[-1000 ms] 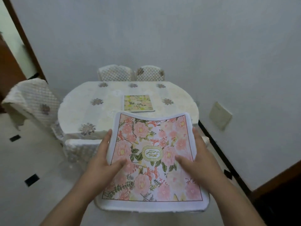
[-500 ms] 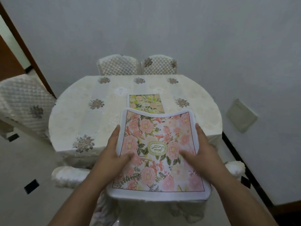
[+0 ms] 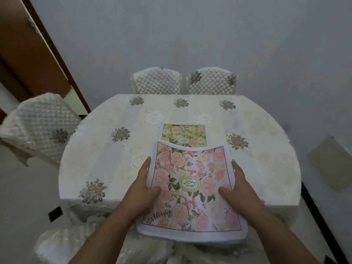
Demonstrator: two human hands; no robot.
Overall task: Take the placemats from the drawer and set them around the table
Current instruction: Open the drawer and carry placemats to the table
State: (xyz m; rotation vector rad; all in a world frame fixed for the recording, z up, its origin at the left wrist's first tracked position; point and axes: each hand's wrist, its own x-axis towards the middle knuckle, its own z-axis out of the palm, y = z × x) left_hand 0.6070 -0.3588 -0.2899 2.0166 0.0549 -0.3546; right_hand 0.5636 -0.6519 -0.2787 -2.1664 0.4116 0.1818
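Note:
I hold a pink floral placemat [image 3: 190,189] with a white border level above the near edge of the table [image 3: 106,155]. My left hand [image 3: 142,185] grips its left edge, thumb on top. My right hand [image 3: 238,189] grips its right edge the same way. The mat looks thick, perhaps more than one stacked; I cannot tell. A yellow floral placemat [image 3: 183,133] lies flat on the cream flowered tablecloth near the table's middle, its near part hidden behind the held mat.
Two quilted cream chairs [image 3: 183,80] stand at the table's far side against the grey wall. Another chair [image 3: 42,128] is at the left, and a covered chair [image 3: 62,242] sits just below me. A brown door frame [image 3: 57,60] rises at left.
I have come closer to the table, which now fills more of the view. The held mat has moved forward over the table's near edge. Both grips are unchanged.

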